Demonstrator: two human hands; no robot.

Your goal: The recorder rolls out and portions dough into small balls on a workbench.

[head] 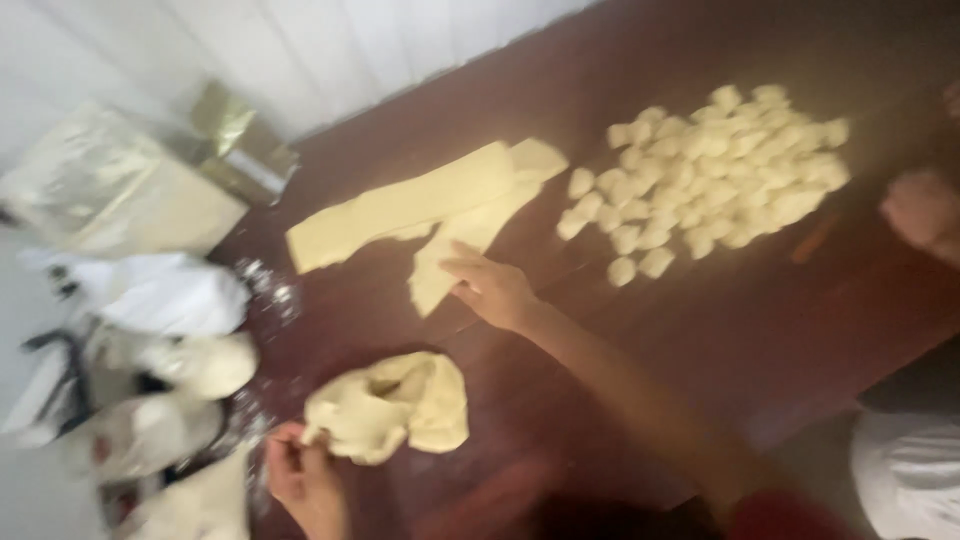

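Left hand pinching dough lump

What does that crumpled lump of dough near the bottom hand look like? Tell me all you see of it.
The lump of dough is pale yellow, soft-looking and folded over itself, with a hollow near its top. It lies on the dark reddish wooden table, in front of the flat rolled strips. The left hand pinches its lower left edge. The right hand is away from it, on a strip. The picture is blurred, so finer texture cannot be told.

Dough pieces on dark table
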